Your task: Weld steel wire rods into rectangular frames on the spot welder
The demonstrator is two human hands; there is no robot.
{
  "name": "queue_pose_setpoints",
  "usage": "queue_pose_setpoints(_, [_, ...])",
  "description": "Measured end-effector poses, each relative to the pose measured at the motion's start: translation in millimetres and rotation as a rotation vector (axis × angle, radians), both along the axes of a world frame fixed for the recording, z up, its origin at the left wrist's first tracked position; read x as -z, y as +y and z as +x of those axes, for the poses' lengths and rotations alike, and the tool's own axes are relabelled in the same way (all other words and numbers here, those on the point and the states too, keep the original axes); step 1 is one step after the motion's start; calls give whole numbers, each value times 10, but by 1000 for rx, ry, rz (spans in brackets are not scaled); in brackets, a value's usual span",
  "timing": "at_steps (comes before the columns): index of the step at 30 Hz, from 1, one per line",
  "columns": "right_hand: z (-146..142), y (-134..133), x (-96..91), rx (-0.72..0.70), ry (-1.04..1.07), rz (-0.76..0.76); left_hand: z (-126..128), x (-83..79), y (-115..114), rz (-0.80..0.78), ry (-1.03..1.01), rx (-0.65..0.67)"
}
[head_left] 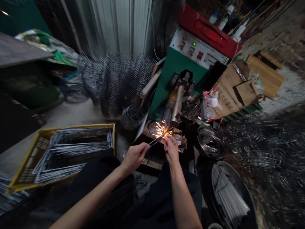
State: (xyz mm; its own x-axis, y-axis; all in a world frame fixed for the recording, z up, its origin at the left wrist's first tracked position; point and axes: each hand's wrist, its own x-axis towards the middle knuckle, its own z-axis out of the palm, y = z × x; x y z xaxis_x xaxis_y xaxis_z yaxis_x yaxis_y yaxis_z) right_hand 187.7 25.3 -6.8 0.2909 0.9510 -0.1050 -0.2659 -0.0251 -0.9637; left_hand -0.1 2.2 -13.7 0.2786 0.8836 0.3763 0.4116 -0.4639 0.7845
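Sparks (163,129) spray out at the electrode tips of a green spot welding machine (164,79). My left hand (134,156) is closed on a thin metal wire piece (155,142), which runs from my fingers toward the sparks. Close by on the right, my right hand (171,148) pinches something right beneath the sparks; the glare and my fingers hide what it is. A thick metal electrode arm (177,106) comes down from the machine to just above my right hand. Red and green lights glow on its panel.
To the left stands a yellow crate (71,126) of bent wire pieces. Stacked wire baskets (114,82) rise behind it. A coil of metal strip (211,142) and a basin (250,194) of straight rods lie to the right, near a cardboard box (234,86) and heaped wirework (269,152).
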Motion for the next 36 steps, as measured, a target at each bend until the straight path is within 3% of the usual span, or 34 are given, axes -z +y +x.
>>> queue_pose_setpoints(12, [182, -25, 60, 37, -23, 46, 138, -26, 80, 205, 31, 7])
queue_pose_setpoints(24, [220, 109, -29, 44, -48, 1, 224, 23, 304, 168, 54, 31])
queue_pose_setpoints(30, [242, 124, -6, 38, -38, 27, 200, -36, 338, 108, -15, 70])
queue_pose_setpoints(33, [301, 47, -28, 9, -81, 16, 188, -82, 379, 104, 17, 88])
queue_pose_setpoints(36, [377, -206, -26, -3, -121, -24, 187, -103, 398, 145, 97, 92])
